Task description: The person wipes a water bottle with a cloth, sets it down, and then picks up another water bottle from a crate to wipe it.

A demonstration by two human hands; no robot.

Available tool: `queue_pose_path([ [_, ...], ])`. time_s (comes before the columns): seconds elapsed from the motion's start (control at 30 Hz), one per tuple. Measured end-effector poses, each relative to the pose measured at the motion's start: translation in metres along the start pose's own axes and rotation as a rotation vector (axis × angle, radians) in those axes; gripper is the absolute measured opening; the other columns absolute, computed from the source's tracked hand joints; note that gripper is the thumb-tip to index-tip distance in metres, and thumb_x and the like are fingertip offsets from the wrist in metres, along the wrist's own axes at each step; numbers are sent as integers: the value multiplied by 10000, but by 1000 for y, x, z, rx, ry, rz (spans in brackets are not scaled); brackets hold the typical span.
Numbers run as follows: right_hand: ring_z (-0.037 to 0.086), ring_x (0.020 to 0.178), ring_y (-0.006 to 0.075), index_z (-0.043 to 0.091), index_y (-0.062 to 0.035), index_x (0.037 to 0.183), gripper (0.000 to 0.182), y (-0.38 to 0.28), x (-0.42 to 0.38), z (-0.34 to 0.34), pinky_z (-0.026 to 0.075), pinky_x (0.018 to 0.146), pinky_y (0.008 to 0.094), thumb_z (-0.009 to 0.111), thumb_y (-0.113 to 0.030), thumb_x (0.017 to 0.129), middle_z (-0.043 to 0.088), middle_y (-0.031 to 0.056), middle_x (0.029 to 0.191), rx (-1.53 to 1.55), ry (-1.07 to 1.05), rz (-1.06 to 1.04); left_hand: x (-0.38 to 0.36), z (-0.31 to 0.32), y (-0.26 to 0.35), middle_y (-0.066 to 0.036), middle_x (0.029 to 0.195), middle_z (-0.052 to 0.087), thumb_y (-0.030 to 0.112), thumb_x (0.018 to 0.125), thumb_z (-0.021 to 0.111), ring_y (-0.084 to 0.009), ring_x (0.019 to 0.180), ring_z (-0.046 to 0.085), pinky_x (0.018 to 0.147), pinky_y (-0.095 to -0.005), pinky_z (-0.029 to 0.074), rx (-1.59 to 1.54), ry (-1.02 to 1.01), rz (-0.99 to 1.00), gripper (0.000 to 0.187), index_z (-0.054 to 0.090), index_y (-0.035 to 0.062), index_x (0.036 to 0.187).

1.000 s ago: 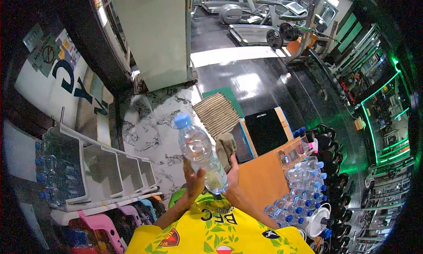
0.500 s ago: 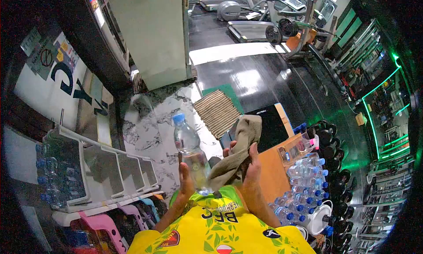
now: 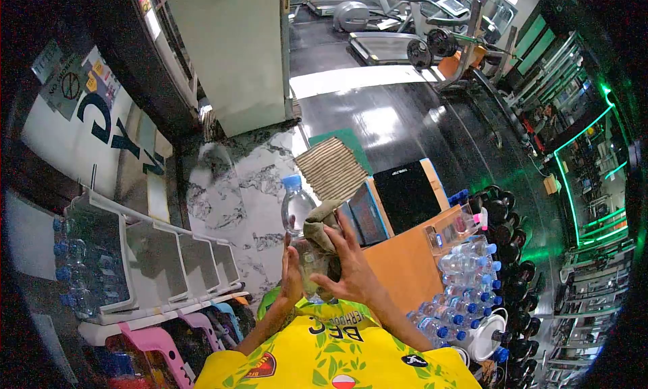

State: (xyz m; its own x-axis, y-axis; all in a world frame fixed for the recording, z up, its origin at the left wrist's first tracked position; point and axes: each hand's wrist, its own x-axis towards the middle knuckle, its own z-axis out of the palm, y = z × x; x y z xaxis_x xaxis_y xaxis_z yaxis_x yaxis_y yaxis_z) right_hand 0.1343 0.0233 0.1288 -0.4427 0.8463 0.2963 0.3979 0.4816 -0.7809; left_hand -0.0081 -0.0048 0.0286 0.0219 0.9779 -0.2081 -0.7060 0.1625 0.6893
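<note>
My left hand grips a clear plastic water bottle with a blue cap, held upright in front of my chest. A crumpled olive-grey cloth is in my right hand, whose fingers press it against the right side of the bottle. The cloth and both hands cover much of the bottle's lower half. Below them is the front of my yellow shirt.
Many capped water bottles stand to the right by a wooden desk. A black tablet-like screen is on the desk. Grey open bins line the left. Treadmills and dumbbells lie farther off.
My right hand has moved left, bringing the cloth from beside the bottle onto its side. The cloth is now bunched rather than hanging long. The bottle has shifted slightly right.
</note>
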Motion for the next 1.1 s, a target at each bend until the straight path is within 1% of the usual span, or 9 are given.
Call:
queue_pose_path([
  [0.23,183,1334,441,159,-83,1439,1006,-1,-8,-9,273,1047,491,754,-408,696,89,255,1462,-6,-164,-42,3,9,17,-130,1296,467,667,853,334,-292,1158,494,949,-419,441,-90,-58,-145,746,306,130,1371],
  [0.37,324,1262,416,321,-70,1381,785,17,-8,-1,349,1002,444,732,-232,732,317,234,1361,-9,-50,-34,0,8,18,-159,1372,346,495,947,320,-253,1207,442,944,-356,437,-94,-140,-119,662,118,92,1431],
  [0.43,459,1106,359,473,-82,1287,602,9,-4,3,409,928,414,698,-120,730,476,164,1203,9,165,-43,-4,20,15,-125,1329,421,566,902,341,-262,1154,488,925,-382,451,15,-63,-65,683,206,127,1407],
  [0.6,487,951,287,628,-140,1111,434,-10,-1,9,427,844,377,675,-66,686,526,75,1017,-246,158,-149,2,3,5,-143,1280,441,543,938,279,-245,1136,496,913,-340,449,-31,-116,-32,666,210,65,1398],
  [0.67,492,973,266,614,-171,1126,483,-14,-12,8,456,832,347,654,-76,655,526,51,977,-349,64,-290,4,7,13,-99,1100,546,608,905,300,-203,955,570,812,-333,494,-246,-83,-102,658,376,78,1287],
  [0.73,505,952,252,631,-188,1094,441,-15,-29,8,457,829,339,631,-86,665,543,26,976,-335,15,-327,19,9,31,-93,990,577,671,864,310,-217,832,604,711,-350,522,-592,-442,-215,698,440,77,1208],
  [0.8,528,927,244,642,-184,1072,419,-17,-38,1,469,808,348,631,-90,664,569,8,986,-243,-121,-414,7,20,48,-134,891,587,759,793,317,-267,706,619,629,-386,531,-240,12,-252,788,475,86,1170],
  [1.0,546,933,278,665,-134,1043,345,-3,-22,-24,472,809,372,668,-167,700,595,67,1078,99,-75,-358,9,9,30,-148,938,603,779,776,313,-274,744,619,666,-404,529,-285,156,-314,817,473,104,1206],
  [1.1,512,998,311,632,-153,1115,445,-10,3,-8,445,862,393,673,-93,676,528,141,1144,-73,254,-108,-7,54,44,-148,1309,458,739,811,304,-296,1172,469,976,-430,398,-178,5,-284,851,352,85,1354],
])
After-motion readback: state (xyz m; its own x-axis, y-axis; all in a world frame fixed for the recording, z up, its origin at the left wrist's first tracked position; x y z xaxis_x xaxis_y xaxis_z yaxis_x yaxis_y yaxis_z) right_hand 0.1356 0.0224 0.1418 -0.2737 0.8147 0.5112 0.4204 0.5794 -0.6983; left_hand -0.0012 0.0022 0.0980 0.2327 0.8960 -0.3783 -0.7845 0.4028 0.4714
